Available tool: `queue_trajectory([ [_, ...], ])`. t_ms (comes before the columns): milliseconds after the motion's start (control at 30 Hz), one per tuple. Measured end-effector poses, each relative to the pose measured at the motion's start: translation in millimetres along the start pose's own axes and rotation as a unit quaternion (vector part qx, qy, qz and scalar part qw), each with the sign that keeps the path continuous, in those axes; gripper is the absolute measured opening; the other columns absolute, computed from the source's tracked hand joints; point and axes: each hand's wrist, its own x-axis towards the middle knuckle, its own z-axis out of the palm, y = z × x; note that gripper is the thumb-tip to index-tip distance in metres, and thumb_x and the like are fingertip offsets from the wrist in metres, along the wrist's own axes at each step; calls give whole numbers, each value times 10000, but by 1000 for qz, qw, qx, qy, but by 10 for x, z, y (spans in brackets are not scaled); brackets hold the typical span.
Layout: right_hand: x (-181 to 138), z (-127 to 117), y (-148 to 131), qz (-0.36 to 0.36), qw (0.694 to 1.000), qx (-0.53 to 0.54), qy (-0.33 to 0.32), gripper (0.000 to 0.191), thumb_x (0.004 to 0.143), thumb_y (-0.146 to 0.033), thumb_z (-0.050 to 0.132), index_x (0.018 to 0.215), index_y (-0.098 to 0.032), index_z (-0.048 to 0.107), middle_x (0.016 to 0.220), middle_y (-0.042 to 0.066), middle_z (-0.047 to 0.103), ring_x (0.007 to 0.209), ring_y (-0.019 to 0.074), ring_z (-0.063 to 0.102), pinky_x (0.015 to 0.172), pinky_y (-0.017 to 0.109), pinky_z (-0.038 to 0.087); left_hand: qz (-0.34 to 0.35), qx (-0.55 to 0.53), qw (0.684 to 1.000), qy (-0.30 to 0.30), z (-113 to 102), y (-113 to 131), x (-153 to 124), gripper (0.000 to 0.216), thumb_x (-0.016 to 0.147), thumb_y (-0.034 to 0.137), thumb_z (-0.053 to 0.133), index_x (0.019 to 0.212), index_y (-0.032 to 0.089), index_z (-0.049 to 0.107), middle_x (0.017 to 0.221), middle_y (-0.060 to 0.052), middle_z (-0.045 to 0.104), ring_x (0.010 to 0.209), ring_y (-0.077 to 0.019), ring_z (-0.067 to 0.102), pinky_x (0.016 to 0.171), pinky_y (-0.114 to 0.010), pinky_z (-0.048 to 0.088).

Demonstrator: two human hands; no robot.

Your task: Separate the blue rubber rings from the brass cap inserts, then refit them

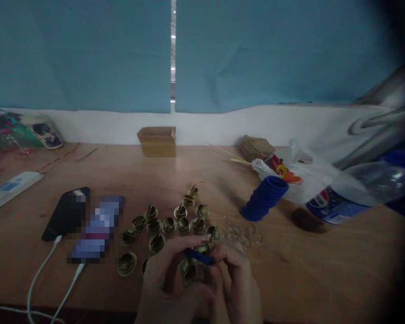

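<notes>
At the near edge of the wooden table [324, 270] my left hand [165, 281] and my right hand [234, 281] are closed together around a small brass fitting [189, 270] with a blue ring [199, 256] across its top. Both hands pinch this piece; which fingers hold which part is unclear. Just beyond my fingers stand several more brass fittings [168, 220] in loose rows. To their right lie several thin metal rings [241, 231]. A slanted stack of blue rings [265, 198] stands further right.
Two phones [84, 220] with white cables lie at the left. A small cardboard box [157, 141] stands at the back wall. A plastic bag [300, 175], a clear bottle [364, 191] and thin wooden sticks [227, 155] are at the right.
</notes>
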Motion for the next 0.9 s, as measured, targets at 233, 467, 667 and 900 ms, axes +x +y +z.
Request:
queue_trajectory([
  [233,17,6,9,0,1000,-21,13,316,833,9,411,1036,-230,452,853,2,533,699,135,585,577,224,492,29,6,999,24,97,-9,30,443,738,104,774,1128,298,693,1123,-5,748,1043,-176,701,916,-204,548],
  [467,-55,-5,31,18,997,-46,57,276,873,-30,437,1061,-227,478,869,3,542,757,139,588,646,233,513,50,44,998,19,100,1,58,437,707,135,802,1113,264,703,1097,-39,757,1012,-213,713,874,-265,590],
  [667,-36,-26,37,3,998,-46,46,249,871,-37,430,1031,-223,467,869,-1,534,748,129,575,642,222,507,64,35,997,6,91,-41,19,438,736,164,799,1142,271,679,1135,-41,743,1056,-202,693,939,-259,550],
  [900,7,-13,54,-36,998,-45,9,306,821,2,385,1040,-209,421,855,0,515,711,122,569,598,210,497,80,48,996,14,88,-34,10,401,772,220,775,1155,279,670,1131,-23,744,1046,-172,694,927,-204,540],
])
